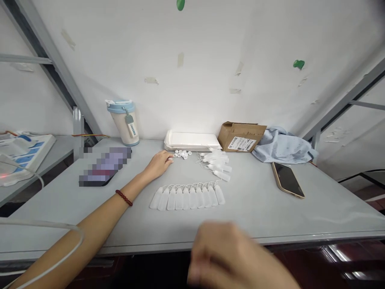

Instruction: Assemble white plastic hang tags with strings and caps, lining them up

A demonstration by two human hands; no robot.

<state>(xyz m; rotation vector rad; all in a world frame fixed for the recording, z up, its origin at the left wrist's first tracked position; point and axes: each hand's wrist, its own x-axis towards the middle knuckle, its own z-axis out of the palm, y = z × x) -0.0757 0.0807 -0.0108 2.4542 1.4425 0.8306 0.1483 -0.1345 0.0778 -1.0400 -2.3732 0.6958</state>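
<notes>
My left hand [159, 165] reaches to the back of the table, its fingertips pinched on a small white cap [170, 159]. Right beside those fingers lies a little heap of white caps [182, 154]. Close to the front edge is my right hand [221, 253], blurred by motion, its fingers curled inward; whatever they may hold is hidden. Between the hands, a row of frosted white plastic tags with loops [186, 198] lies side by side. More such tags form a loose pile [217, 162] to the right of the caps.
Along the wall stand a blue-lidded tumbler [124, 122], a flat white package [194, 140], a cardboard box [240, 136] and a crumpled blue cloth [282, 145]. One phone [288, 179] lies at right, a blurred-out device [105, 166] at left. A white cable [54, 224] crosses the lower left.
</notes>
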